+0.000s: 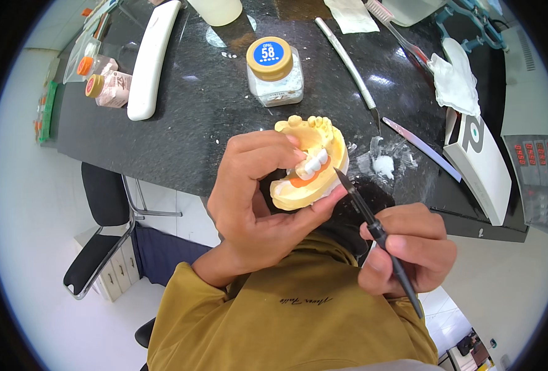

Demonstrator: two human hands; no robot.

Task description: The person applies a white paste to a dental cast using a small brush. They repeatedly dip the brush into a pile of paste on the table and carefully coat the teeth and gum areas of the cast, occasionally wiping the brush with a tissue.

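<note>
My left hand [243, 191] is closed round a yellow plaster dental model [289, 194], held up just off the table's front edge. A short row of white tooth crowns [315, 163] sits on it, above an orange-red gum area, with my fingertips against their inner side. In my right hand [407, 247] is a slim black brush [373, 224], gripped like a pen. Its dark pointed tip is close to the model's right edge, near the crowns; whether it touches I cannot tell. Behind the model stands a glass jar [276, 80] of pale powder with a gold lid.
White powder [383, 166] lies smeared on the black table [193, 133]. Around it are a metal spatula [348, 62], a purple file [422, 148], a white box [481, 170] and crumpled tissue [455, 80]. A long white case [153, 62] and small jars [112, 91] are at left.
</note>
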